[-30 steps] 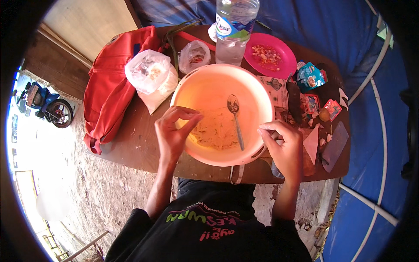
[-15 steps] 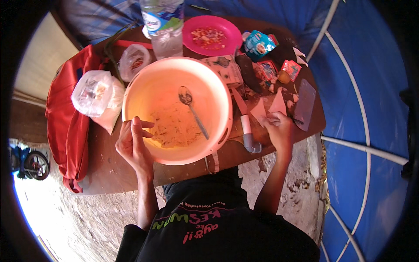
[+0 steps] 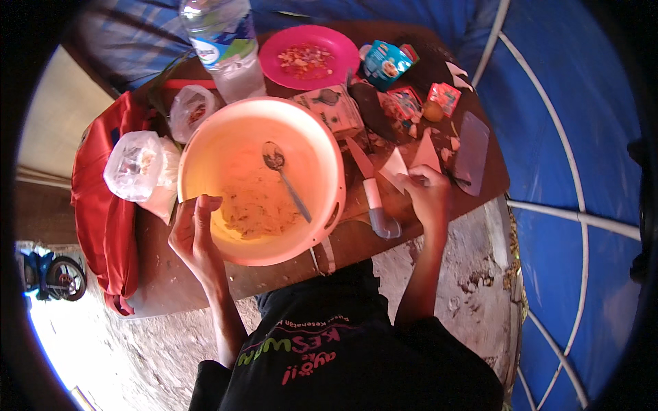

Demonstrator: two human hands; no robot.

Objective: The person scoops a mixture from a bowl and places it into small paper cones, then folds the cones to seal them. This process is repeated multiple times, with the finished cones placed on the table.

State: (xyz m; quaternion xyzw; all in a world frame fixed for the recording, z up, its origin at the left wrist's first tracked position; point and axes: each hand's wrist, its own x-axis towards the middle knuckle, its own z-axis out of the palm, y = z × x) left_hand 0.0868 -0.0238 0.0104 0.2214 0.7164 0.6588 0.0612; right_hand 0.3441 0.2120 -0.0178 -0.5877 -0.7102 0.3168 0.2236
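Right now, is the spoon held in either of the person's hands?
No: the spoon lies loose inside the orange bowl, untouched by both hands.
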